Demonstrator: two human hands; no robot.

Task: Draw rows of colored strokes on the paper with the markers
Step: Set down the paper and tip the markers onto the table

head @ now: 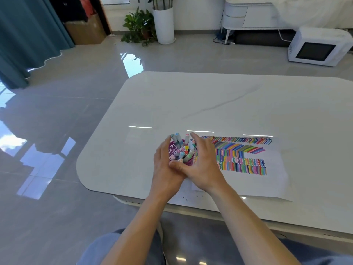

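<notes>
Markers stand caps-up in purple cup, clasped round by left hand and right hand; paper lies just right, nearest the right hand.

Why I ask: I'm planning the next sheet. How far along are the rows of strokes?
Done: rows of colored strokes cover the upper part of the paper. In hand: left hand and right hand cup the purple marker holder; no marker is out. Left: its bare lower strip could take more rows.
</notes>
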